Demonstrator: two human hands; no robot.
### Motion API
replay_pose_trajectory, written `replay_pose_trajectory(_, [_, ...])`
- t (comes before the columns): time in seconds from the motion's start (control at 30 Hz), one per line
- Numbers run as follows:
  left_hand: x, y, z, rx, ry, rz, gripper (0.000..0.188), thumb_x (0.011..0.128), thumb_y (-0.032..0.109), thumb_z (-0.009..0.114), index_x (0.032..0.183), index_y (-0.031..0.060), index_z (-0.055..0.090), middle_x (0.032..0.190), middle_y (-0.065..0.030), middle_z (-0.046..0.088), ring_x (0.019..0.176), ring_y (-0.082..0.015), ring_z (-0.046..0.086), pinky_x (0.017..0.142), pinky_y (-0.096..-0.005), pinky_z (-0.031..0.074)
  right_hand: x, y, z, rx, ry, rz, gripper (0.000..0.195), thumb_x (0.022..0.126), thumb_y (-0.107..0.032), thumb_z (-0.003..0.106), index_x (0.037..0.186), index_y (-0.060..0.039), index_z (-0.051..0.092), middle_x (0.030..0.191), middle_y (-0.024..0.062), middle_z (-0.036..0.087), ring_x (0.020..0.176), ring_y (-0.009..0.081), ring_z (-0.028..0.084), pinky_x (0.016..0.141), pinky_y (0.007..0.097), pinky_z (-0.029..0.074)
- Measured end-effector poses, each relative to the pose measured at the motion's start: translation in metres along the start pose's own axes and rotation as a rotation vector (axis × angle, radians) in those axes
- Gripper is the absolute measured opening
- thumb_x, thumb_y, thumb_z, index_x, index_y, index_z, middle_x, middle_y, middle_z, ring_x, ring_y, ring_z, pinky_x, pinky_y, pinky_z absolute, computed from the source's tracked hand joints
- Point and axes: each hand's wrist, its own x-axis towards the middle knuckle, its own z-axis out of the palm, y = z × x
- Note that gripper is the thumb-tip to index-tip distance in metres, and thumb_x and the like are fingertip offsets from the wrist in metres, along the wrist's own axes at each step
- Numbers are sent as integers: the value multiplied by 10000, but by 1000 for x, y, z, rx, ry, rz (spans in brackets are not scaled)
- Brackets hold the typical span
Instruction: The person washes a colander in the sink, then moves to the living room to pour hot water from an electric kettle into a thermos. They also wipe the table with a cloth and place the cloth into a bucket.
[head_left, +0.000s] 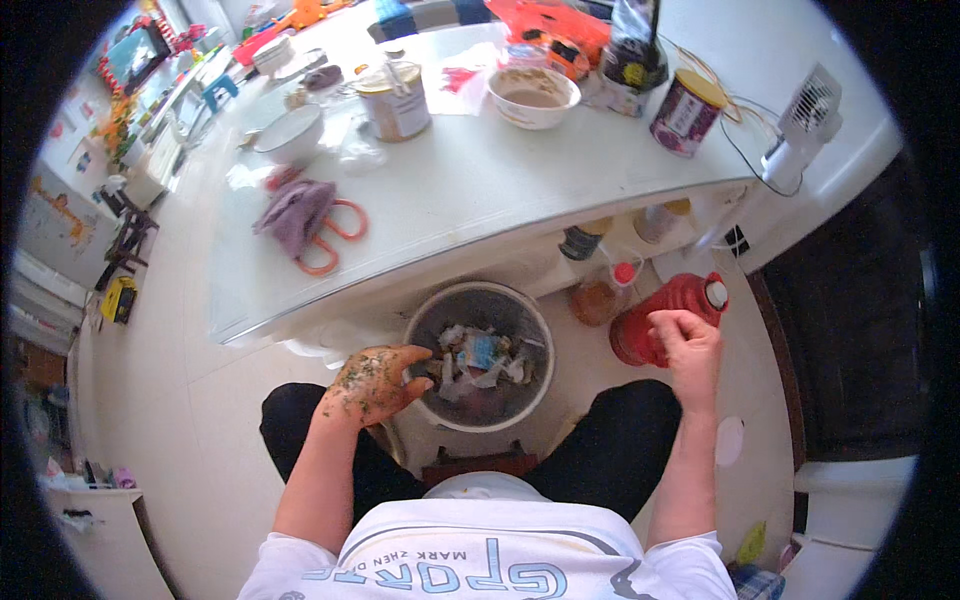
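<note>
My left hand is flecked with green bits and hangs over the left rim of a round waste bin. Its thumb and fingers are apart; a small pale thing shows between them, and whether they grip it is unclear. Crumpled tissues and a blue wrapper lie in the bin. To the right, my right hand hovers in front of a red thermos flask, fingertips pinched together, with anything between them too small to tell. A purple cloth lies over orange-handled scissors on the glass-topped table.
On the table stand a white bowl with brownish contents, a glass bowl, a large tin, a purple can and a small fan. A red-capped jug sits below, beside the flask.
</note>
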Motion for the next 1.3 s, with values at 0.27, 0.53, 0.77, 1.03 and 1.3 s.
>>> replay_pose_trajectory(0.27, [-16, -15, -2, -24, 44, 25, 467, 976, 338, 688, 1388, 131, 612, 1323, -159, 675, 1222, -347, 642, 1046, -444, 521, -28, -64, 102, -479, -488, -326, 303, 913, -336, 760, 991, -44, 780, 968, 129, 755, 909, 315, 726, 805, 409, 567])
replay_pose_trajectory(0.53, [-49, -31, -7, -32, 80, 11, 467, 979, 351, 678, 1382, 127, 604, 1304, -148, 680, 1236, -344, 627, 1050, -450, 514, -9, -120, 138, -328, -420, -444, 334, 926, -269, 749, 1164, -34, 741, 1110, 142, 754, 934, 256, 735, 836, 380, 581])
replay_pose_trajectory(0.77, [-58, -54, 0, -63, 205, 73, 449, 958, 330, 694, 1352, 129, 614, 1267, -158, 689, 1192, -363, 641, 1035, -458, 519, 36, -117, 172, -141, -343, -398, 331, 924, -213, 743, 1204, -37, 724, 1139, 138, 752, 925, 248, 738, 843, 378, 579])
replay_pose_trajectory(1.03, [-55, -67, 0, -47, 238, 31, 433, 928, 289, 732, 1324, 142, 636, 1224, -154, 705, 1120, -369, 664, 979, -460, 541, 49, -185, 278, -97, -393, -779, 433, 890, -287, 756, 1239, -38, 699, 1205, 166, 710, 1150, 327, 654, 1031, 427, 503])
replay_pose_trajectory(1.3, [-67, -71, -2, -48, 138, -54, 482, 941, 326, 714, 1380, 156, 614, 1297, -134, 681, 1192, -329, 649, 1049, -429, 521, 63, -198, 404, -528, -559, -839, 362, 906, -212, 707, 1264, -164, 698, 1247, 126, 669, 1243, 329, 595, 1077, 418, 475])
